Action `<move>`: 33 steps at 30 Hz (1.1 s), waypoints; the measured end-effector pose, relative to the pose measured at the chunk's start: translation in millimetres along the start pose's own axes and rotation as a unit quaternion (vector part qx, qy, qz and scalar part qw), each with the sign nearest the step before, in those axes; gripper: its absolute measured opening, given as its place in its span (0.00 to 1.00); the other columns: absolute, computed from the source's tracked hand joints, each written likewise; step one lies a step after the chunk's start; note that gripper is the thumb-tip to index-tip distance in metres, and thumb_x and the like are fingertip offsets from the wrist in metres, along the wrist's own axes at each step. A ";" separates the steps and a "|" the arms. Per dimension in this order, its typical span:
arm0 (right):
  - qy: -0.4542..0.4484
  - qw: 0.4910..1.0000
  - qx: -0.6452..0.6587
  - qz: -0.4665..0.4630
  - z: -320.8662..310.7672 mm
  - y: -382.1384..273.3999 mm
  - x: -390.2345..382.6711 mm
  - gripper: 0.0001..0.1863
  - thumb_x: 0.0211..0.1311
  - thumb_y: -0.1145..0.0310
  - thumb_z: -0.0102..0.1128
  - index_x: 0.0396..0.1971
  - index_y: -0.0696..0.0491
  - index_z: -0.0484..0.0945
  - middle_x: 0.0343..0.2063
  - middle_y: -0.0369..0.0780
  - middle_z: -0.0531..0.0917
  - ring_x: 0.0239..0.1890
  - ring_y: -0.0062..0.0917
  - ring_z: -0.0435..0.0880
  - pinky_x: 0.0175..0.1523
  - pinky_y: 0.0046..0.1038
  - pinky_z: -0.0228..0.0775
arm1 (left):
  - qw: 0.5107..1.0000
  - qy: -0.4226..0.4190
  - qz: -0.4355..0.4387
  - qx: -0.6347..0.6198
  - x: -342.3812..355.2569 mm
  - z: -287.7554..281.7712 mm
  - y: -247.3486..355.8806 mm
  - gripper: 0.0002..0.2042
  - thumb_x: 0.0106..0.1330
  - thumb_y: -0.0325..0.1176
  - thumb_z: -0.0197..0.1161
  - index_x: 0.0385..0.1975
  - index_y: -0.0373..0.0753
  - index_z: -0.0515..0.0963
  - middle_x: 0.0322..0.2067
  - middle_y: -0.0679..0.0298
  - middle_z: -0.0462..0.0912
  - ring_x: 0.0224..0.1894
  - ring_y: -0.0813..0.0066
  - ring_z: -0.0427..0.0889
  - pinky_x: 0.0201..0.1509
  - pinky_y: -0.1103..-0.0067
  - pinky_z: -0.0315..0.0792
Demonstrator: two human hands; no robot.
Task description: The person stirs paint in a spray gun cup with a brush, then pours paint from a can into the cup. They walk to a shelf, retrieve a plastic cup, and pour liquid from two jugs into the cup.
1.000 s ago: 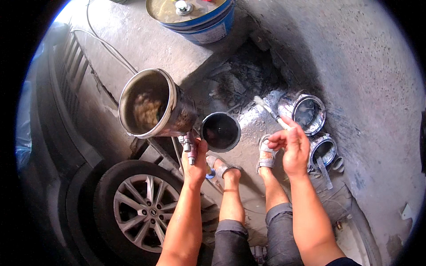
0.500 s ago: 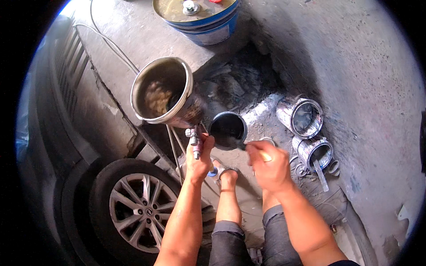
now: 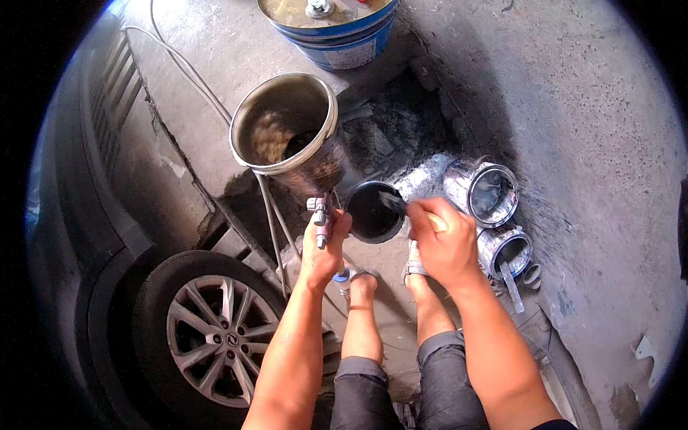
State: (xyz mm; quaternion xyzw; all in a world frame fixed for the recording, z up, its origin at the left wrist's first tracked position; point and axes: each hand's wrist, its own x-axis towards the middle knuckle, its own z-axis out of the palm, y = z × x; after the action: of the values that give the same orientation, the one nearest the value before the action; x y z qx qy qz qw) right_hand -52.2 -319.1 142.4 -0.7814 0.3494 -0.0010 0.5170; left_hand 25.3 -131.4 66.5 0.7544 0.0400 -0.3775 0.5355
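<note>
My left hand (image 3: 326,240) is wrapped round a spray gun (image 3: 322,221), whose knobs and rear end show; an air hose fitting (image 3: 341,275) hangs below it. My right hand (image 3: 446,240) grips a brush (image 3: 393,202) with a pale wooden handle. Its dark bristles sit over the mouth of a round black-lined can (image 3: 373,228) between my hands. I cannot tell whether they touch the can. Just beyond my left hand is a big metal pail (image 3: 332,147) with a stained inside and something dark low in it.
A blue-sided drum (image 3: 337,44) stands at the far side. On the right, two paint-smeared cans (image 3: 494,193) lie on their sides, one with a flat stick (image 3: 511,288) poking out. A car wheel (image 3: 229,337) fills the lower left, with pale hoses (image 3: 193,79) along the floor.
The brush has moved left and up, from the can's right rim to over its mouth. The view has shifted, so the pail appears farther right. My left hand keeps hold of the spray gun.
</note>
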 end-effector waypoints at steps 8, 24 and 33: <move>-0.001 1.000 0.004 -0.006 -3.3 12.3 -23.0 0.06 0.58 0.70 0.60 0.31 0.56 0.80 0.21 0.48 0.82 0.25 0.39 0.85 0.28 0.35 0.74 | 1.000 -0.006 -0.021 0.010 0.8 -3.2 -3.1 0.08 0.64 0.34 0.63 0.32 0.37 0.74 0.25 0.70 0.75 0.29 0.82 0.71 0.35 0.80 0.68; 0.011 0.999 0.002 -0.036 -1.6 -3.9 -22.4 0.06 0.60 0.71 0.58 0.27 0.58 0.78 0.16 0.46 0.80 0.20 0.38 0.83 0.26 0.31 0.72 | 1.000 -0.024 -0.006 -0.008 3.4 2.6 -7.9 0.09 0.67 0.35 0.60 0.37 0.37 0.73 0.25 0.73 0.71 0.27 0.84 0.66 0.31 0.82 0.62; 0.020 0.998 -0.004 0.064 -8.1 -5.6 -16.7 0.09 0.60 0.68 0.59 0.26 0.58 0.79 0.15 0.44 0.80 0.19 0.29 0.83 0.25 0.29 0.71 | 0.999 -0.040 -0.015 -0.033 3.0 3.9 -13.6 0.08 0.63 0.33 0.64 0.36 0.37 0.74 0.28 0.70 0.75 0.31 0.82 0.71 0.37 0.81 0.68</move>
State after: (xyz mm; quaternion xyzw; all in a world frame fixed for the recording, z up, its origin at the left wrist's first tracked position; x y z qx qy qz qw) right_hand -64.7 -315.2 156.7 -0.7593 0.4085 0.0178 0.5062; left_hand 19.1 -129.9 53.5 0.7199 0.0423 -0.4144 0.5552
